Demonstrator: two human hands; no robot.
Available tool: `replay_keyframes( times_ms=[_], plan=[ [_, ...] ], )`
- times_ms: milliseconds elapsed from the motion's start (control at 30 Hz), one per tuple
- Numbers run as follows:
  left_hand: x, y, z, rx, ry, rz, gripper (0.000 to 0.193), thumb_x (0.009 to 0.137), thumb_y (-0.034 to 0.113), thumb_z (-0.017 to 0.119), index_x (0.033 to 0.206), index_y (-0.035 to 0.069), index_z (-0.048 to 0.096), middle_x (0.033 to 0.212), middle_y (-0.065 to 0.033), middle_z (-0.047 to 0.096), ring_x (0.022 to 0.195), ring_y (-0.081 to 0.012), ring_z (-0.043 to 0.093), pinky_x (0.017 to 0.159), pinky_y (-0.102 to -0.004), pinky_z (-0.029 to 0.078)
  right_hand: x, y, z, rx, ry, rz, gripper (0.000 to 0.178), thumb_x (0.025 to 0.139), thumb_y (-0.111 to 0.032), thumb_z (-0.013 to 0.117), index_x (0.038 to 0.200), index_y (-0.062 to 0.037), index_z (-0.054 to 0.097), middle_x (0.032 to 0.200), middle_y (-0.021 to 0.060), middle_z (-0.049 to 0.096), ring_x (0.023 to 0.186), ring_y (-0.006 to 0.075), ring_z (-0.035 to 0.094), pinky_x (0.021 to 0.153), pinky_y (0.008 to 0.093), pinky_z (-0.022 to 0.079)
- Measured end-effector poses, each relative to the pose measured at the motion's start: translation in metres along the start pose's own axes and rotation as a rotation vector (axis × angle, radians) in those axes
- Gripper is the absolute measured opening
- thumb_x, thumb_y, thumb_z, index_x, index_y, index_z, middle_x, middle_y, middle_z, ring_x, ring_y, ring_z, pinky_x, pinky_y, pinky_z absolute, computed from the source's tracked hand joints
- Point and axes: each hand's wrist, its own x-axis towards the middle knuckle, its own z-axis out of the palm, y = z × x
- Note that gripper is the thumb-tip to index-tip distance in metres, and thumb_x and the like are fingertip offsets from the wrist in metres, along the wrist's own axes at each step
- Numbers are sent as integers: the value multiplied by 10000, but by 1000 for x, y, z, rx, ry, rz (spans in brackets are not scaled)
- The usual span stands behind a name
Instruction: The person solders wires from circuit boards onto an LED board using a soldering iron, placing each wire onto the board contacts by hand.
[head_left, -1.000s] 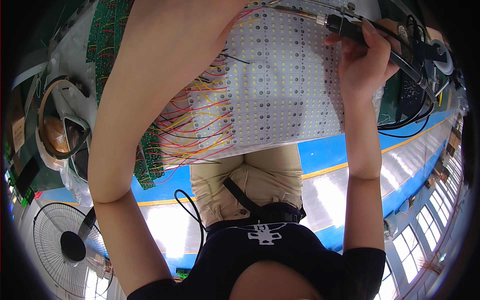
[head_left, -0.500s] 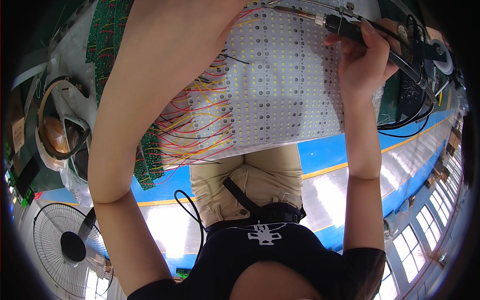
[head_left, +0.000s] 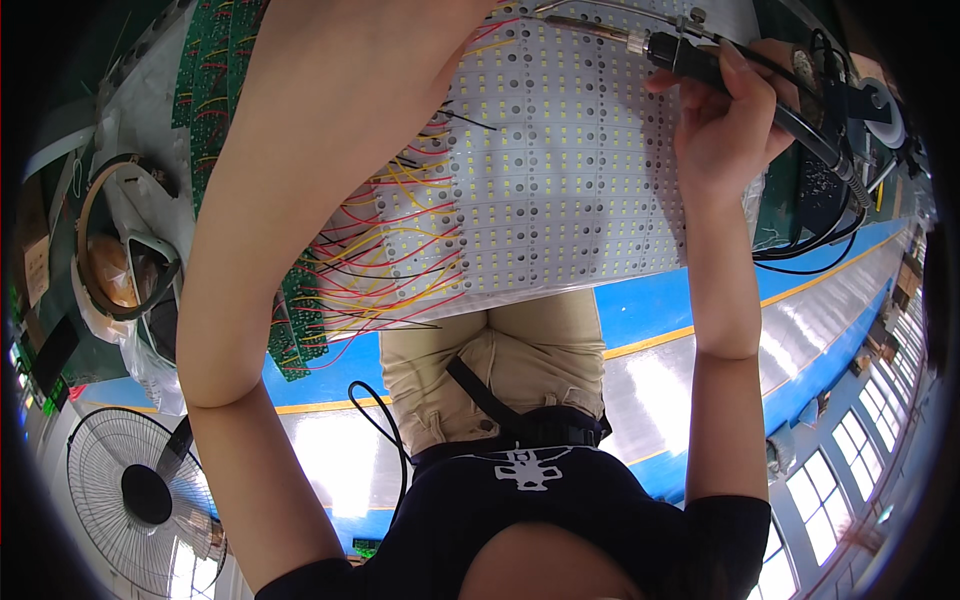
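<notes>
My right hand [head_left: 735,125] is closed around the black handle of a soldering iron [head_left: 690,60], which has a thin metal feed tube [head_left: 620,10] clamped alongside. Its tip points left, over the top of a white LED panel [head_left: 560,180] dotted with small yellowish chips and round holes. My left hand [head_left: 420,50] reaches across to the same spot near the upper edge, its fingers hidden. Red and yellow wires show beside it. More red, yellow and black wires [head_left: 390,250] run from green circuit boards [head_left: 295,335] onto the panel's left part.
A roll of tape [head_left: 88,240] lies left on the work surface. On the right are a dark stand [head_left: 825,170] and black cables [head_left: 800,250]. A fan [head_left: 147,493] stands at lower left. Blue and grey floor shows beyond the table's near edge.
My right hand and the soldering iron have shifted very slightly to the left. My left arm is almost unchanged.
</notes>
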Motion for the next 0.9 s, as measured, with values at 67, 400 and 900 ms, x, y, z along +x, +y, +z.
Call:
replay_keyframes(
  times_ms=[67, 400, 900],
  plan=[
    [-1, -6, 3, 5, -14, 19, 102, 853, 93, 670, 784, 39, 619, 763, -103, 651, 734, -314, 633, 816, -417, 497, -1, -2, 11, -18, 43, -6, 76, 889, -31, 554, 834, 3, 594, 706, 66, 554, 453, 172, 553, 460, 380, 597],
    [-1, -6, 5, -5, -20, 38, 94, 852, 90, 668, 786, 39, 623, 765, -100, 650, 734, -312, 636, 814, -417, 503, 2, 3, -1, -7, -68, -58, 91, 897, -30, 538, 865, 21, 606, 735, 73, 571, 460, 165, 563, 472, 387, 610],
    [-2, -7, 5, -13, -13, 34, 93, 860, 98, 661, 797, 37, 630, 780, -102, 661, 760, -310, 644, 830, -418, 500, 0, 0, 2, -45, -3, -10, 98, 889, -28, 534, 855, 15, 616, 712, 88, 585, 432, 157, 512, 489, 420, 619]
  ],
)
